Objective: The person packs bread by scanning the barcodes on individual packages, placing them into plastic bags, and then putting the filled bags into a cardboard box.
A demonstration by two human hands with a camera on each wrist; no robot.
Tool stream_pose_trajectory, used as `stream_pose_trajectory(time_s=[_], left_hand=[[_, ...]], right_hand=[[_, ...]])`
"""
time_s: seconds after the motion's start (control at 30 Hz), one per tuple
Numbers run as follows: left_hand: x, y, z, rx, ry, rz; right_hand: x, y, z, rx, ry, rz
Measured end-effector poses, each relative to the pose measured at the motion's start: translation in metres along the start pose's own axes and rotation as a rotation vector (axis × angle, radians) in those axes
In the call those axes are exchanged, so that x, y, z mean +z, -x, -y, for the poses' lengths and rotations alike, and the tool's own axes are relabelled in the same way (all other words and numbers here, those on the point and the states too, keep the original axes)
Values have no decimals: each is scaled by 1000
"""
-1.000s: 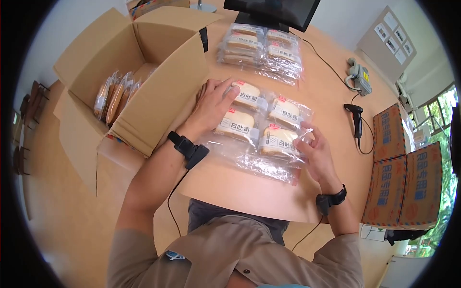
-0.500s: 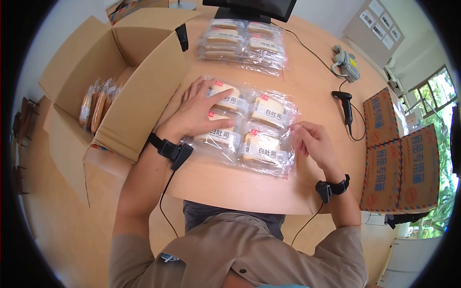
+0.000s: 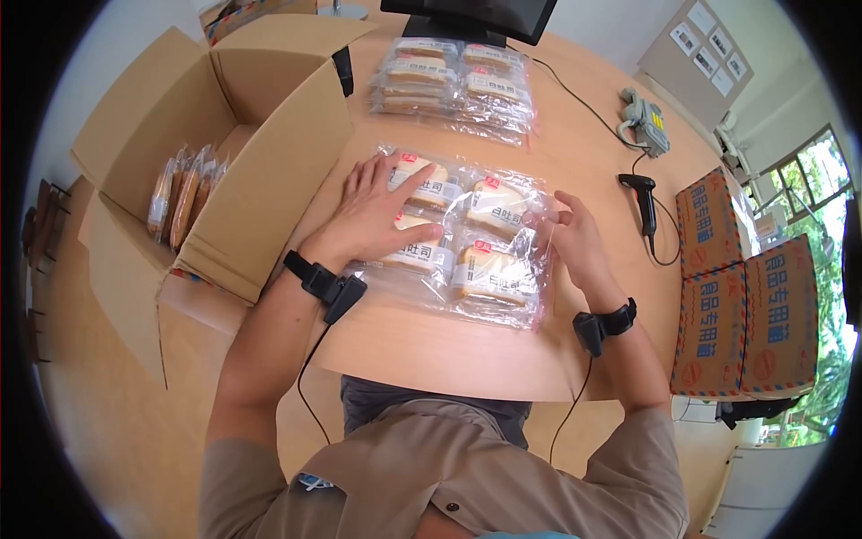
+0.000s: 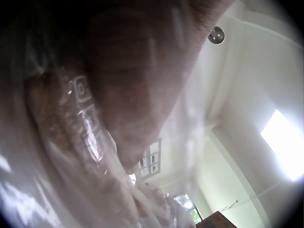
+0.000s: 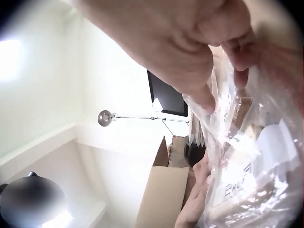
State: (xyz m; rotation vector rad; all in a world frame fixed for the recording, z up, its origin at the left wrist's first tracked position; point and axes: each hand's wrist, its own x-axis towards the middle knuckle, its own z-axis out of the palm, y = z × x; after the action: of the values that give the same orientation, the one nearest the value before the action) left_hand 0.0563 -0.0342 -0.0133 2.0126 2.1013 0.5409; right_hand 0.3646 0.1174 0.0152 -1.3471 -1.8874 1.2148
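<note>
A clear plastic pack of sliced white bread [image 3: 494, 272] lies flat on the table, its several sandwich-like portions labelled in black print with red marks. My left hand [image 3: 364, 211] rests on the pack's left side, fingers spread and thumb stretched across the lower left portion. At the pack's right edge is my right hand [image 3: 579, 242], its thumb over the film and its forefinger held apart. In the right wrist view the right thumb [image 5: 205, 99] touches the crinkled plastic. The left wrist view is dark, with the left hand [image 4: 137, 85] close against the film.
An open cardboard box [image 3: 260, 193] stands at the left with several bread packs [image 3: 184, 193] inside. Further stacked bread packs [image 3: 453, 81] lie below a black monitor [image 3: 467, 18]. To the right are a barcode scanner [image 3: 642, 202], a telephone [image 3: 645, 121] and printed cartons [image 3: 709, 323].
My right hand has moved up along the pack's right edge, with its thumb now reaching over the film. The left hand stays spread on the pack. The view has shifted right since the first frame.
</note>
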Motion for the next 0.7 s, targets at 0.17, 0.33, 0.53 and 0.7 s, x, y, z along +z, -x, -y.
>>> stream_pose_trajectory(time_s=[0.17, 0.33, 0.53, 0.7], left_hand=[[4, 0, 4, 17, 20, -36], [2, 1, 5, 42, 53, -69], [11, -1, 10, 40, 64, -124], [11, -3, 9, 61, 126, -148]], right_hand=[[-5, -10, 2, 211, -354, 260], [-43, -20, -9, 66, -242, 256], [-106, -28, 69, -291, 53, -9], [-59, -18, 192, -609, -153, 121]])
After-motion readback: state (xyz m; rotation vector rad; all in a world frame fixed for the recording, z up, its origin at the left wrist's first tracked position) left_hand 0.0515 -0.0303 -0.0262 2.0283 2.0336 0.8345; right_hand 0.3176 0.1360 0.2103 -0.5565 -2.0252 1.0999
